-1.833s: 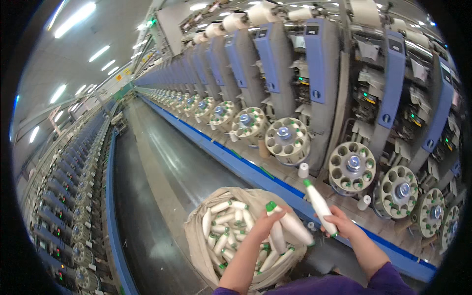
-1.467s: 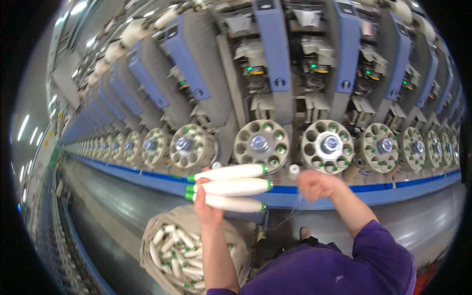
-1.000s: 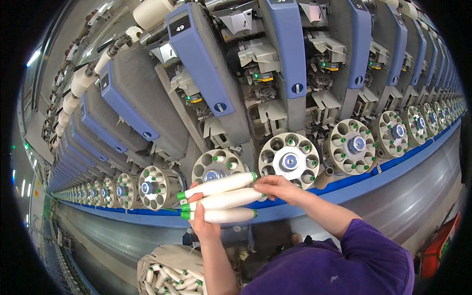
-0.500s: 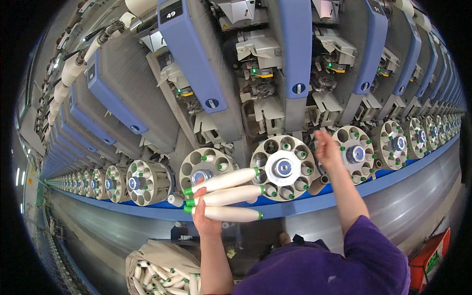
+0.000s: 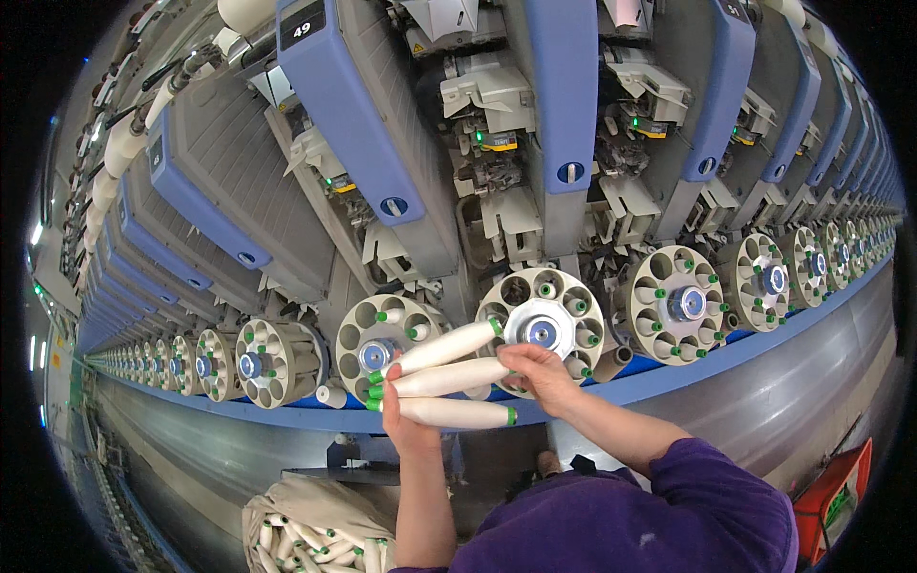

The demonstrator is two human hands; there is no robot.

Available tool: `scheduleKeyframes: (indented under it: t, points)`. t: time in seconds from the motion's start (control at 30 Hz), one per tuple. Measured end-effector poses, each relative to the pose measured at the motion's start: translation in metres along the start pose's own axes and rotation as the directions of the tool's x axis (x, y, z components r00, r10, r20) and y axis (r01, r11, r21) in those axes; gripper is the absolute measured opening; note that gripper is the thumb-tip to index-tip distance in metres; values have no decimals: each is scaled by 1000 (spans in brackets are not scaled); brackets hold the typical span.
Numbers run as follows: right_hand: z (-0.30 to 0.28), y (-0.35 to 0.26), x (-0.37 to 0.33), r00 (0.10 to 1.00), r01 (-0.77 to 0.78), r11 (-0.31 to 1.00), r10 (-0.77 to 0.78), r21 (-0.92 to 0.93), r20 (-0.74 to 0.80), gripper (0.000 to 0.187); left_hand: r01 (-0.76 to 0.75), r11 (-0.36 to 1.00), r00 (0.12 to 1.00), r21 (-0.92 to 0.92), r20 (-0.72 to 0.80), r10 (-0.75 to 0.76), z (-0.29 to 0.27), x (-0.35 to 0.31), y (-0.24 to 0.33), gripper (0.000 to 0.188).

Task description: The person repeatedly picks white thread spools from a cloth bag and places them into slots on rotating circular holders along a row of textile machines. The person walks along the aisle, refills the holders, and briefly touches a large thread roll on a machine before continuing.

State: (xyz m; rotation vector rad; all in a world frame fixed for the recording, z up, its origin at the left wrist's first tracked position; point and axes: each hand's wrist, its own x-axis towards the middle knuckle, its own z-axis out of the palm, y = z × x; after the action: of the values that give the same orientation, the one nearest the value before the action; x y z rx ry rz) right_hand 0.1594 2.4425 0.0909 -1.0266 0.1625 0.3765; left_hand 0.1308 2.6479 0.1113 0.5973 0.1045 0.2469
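Observation:
My left hand [image 5: 408, 430] grips three yarn bobbins by their green ends, fanned out to the right. Each is wound with white yarn: an upper bobbin [image 5: 447, 348], a middle bobbin [image 5: 447, 378] and a lower bobbin [image 5: 454, 413]. Closed around the right tip of the middle one, my right hand [image 5: 546, 375] hides its end. Just behind the hands is a round magazine [image 5: 495, 294] with pockets, some holding green-tipped bobbins. A second round magazine [image 5: 349, 329] stands behind the left hand, with bobbins in a few pockets.
Winding units with blue panels [image 5: 571, 95] line the back. A fuller magazine [image 5: 654, 267] stands to the right. A blue rail [image 5: 659, 371] runs along the front. Below left sits a cloth-lined container [image 5: 306, 497] of bobbins; a red crate [image 5: 810, 516] stands at lower right.
My right hand has come down and left from beside the right-hand magazine to the middle bobbin's tip. The left hand keeps its three bobbins. The view has shifted slightly.

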Motion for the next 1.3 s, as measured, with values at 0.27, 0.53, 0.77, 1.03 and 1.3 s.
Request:
scheduleKeyframes:
  t: [0.27, 0.53, 0.77, 1.03, 1.3]
  points:
    - [-137, -71, 23, 943, 154, 949, -224, -274, -248, 24, -15, 999, 1000, 33, 19, 14, -6, 1, 1, 36]
    - [-100, -71, 25, 992, 121, 911, -102, -395, 69, 24, -28, 996, 998, 82, 65, 22, 12, -2, 0, 34]
    - [-50, -24, 17, 954, -243, 946, 193, 216, 228, 23, -44, 995, 998, 89, 37, 41, 8, -6, 8, 34]
    - [-45, -25, 17, 939, 230, 828, -51, -511, 340, 14, -34, 999, 999, 9, -5, 34, 6, -7, 2, 36]
    - [-144, -72, 41, 994, 99, 710, -36, 697, -104, 27, -37, 999, 999, 17, -13, 37, 3, -14, 15, 37]
